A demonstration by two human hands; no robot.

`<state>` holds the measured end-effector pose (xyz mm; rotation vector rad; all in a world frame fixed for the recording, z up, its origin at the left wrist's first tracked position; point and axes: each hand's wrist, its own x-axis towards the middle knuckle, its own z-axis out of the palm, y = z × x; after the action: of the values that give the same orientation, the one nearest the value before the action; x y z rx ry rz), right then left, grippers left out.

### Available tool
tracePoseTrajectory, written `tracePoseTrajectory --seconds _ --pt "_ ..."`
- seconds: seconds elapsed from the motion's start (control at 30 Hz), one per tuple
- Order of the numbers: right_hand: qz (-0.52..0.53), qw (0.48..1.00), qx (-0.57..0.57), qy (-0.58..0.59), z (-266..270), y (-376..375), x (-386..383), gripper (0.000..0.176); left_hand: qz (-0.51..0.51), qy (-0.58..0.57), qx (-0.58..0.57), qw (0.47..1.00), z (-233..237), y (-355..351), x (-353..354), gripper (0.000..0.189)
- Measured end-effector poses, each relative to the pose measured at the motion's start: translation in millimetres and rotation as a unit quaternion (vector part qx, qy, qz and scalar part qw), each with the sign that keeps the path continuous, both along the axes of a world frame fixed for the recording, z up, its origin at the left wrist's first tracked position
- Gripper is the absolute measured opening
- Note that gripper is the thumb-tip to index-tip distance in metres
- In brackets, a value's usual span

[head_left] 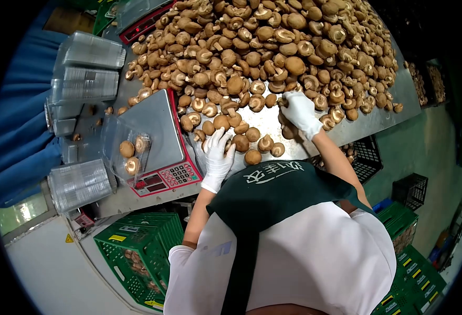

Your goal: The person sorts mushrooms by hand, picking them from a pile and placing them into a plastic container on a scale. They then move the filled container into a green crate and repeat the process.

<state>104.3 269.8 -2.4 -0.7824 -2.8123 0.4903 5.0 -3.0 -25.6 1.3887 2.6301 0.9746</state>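
Note:
My left hand (219,159), in a white glove, bends its fingers and thumb around a shiitake mushroom at the near side of the metal table; the glove partly hides it. Several loose mushrooms (240,141) lie just right of this hand. My right hand (300,113), also gloved, reaches to the near edge of the big mushroom pile (273,47), its fingers closed on a mushroom (282,102) that shows only in part. Left of my left hand, a clear plastic tray (116,152) with several mushrooms in it rests on the red-framed scale (163,134).
Stacks of clear trays (79,184) stand at the table's left side. A second red scale (144,26) sits at the far left. Green crates (139,252) are below the table on the left, with more at lower right. A black crate (365,157) stands under the right edge.

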Motion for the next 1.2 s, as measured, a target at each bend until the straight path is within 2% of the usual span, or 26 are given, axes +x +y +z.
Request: tracePoseTrajectory --seconds 0.03,0.07,0.13,0.17,0.2,0.27,0.3,0.33,0.37,0.4,0.43,0.47,0.53,0.57,0.6,0.67,0.7,0.73,0.8,0.87,0.9,0.93,0.97,1.07,1.17,1.2 --pt "-0.008 0.997 -0.072 0.017 9.9 3.1 3.9 0.025 0.001 -0.037 0.048 0.998 -0.8 4.5 -4.9 0.039" --pt "-0.034 0.982 -0.183 -0.042 22.9 7.9 7.9 0.038 0.022 -0.046 0.081 0.995 -3.8 10.8 -9.8 0.038" --pt "-0.073 0.888 -0.453 0.033 39.4 15.3 17.2 0.038 0.035 -0.039 0.085 0.995 11.4 30.3 -25.5 0.041" --pt "-0.072 0.806 -0.571 0.139 46.0 11.9 20.6 0.036 0.042 -0.030 0.070 0.996 15.2 41.7 -34.2 0.044" --pt "-0.083 0.795 -0.584 0.142 37.3 20.5 23.0 0.032 0.049 -0.021 0.055 0.997 17.0 53.3 -43.2 0.047" --pt "-0.070 0.545 -0.788 0.278 27.2 23.5 22.8 0.033 0.041 -0.021 -0.022 0.999 14.0 76.7 -62.4 0.071" --pt "-0.048 0.495 -0.819 0.287 22.3 27.5 20.2 0.035 0.041 0.006 -0.092 0.995 13.4 88.8 -67.1 0.079" --pt "-0.047 0.496 -0.818 0.288 17.7 31.6 16.1 0.035 0.040 0.032 -0.163 0.985 13.0 98.7 -68.8 0.087" --pt "-0.080 0.524 -0.800 0.279 12.4 33.3 11.2 0.033 0.017 0.040 -0.165 0.985 7.5 102.1 -70.3 0.094" --pt "-0.113 0.552 -0.781 0.269 12.7 30.9 5.3 0.031 0.005 0.053 -0.200 0.978 11.9 106.3 -64.0 0.091" --pt "-0.092 0.652 -0.689 0.303 27.0 16.6 0.9 0.025 -0.038 0.050 -0.194 0.979 13.7 105.3 -52.2 0.090" --pt "-0.128 0.598 -0.746 0.265 20.3 25.3 -8.2 0.018 -0.081 0.046 -0.190 0.977 16.0 98.2 -37.8 0.088" --pt "-0.070 0.699 -0.667 0.249 16.9 22.2 -21.9 0.016 -0.098 0.089 -0.145 0.980 20.3 80.4 -17.2 0.072" --pt "-0.074 0.719 -0.649 0.238 17.8 18.8 -29.1 0.018 -0.127 0.085 -0.164 0.975 19.5 71.8 -12.9 0.067" --pt "-0.065 0.766 -0.601 0.218 17.3 14.8 -36.5 0.018 -0.155 0.078 -0.182 0.968 18.4 63.3 -7.5 0.062" --pt "-0.077 0.797 -0.586 0.122 37.1 3.5 -49.9 0.020 -0.170 0.089 -0.177 0.965 19.8 49.7 6.0 0.051" --pt "-0.006 0.849 -0.508 0.144 31.8 -2.4 -60.3 0.022 -0.168 0.074 -0.152 0.971 24.4 45.4 8.4 0.047" --pt "0.023 0.885 -0.454 0.103 36.7 -9.9 -68.9 0.024 -0.168 0.060 -0.127 0.976 29.3 41.4 9.5 0.044" --pt "0.130 0.959 -0.213 0.136 10.7 -26.0 -91.0 0.019 -0.150 0.031 -0.081 0.985 31.8 32.9 6.8 0.040" --pt "0.227 0.965 0.007 0.133 -4.5 -43.4 -109.9 0.015 -0.100 -0.002 -0.030 0.995 42.1 27.2 4.4 0.030" --pt "0.266 0.958 0.100 0.020 -18.1 -51.2 -123.6 0.010 -0.079 0.005 -0.049 0.996 41.1 20.0 2.8 0.030" --pt "0.303 0.942 0.142 0.041 -24.2 -59.8 -130.3 0.009 -0.058 0.012 -0.068 0.996 43.1 15.2 1.3 0.029" --pt "0.282 0.949 0.136 0.037 -30.5 -70.4 -137.2 0.008 -0.032 0.041 -0.056 0.997 45.5 13.0 1.0 0.026" --pt "0.254 0.959 0.123 0.024 -29.2 -79.1 -141.7 0.007 0.010 0.020 -0.003 1.000 40.1 -0.3 -5.8 0.022" --pt "0.272 0.962 0.015 -0.015 -3.4 -64.2 -123.4 0.013 0.066 -0.022 0.039 0.997 43.6 -11.1 -10.8 0.018" --pt "0.260 0.964 -0.036 0.039 1.1 -57.3 -112.2 0.020 0.087 -0.019 0.034 0.995 45.4 -14.4 -12.9 0.018"
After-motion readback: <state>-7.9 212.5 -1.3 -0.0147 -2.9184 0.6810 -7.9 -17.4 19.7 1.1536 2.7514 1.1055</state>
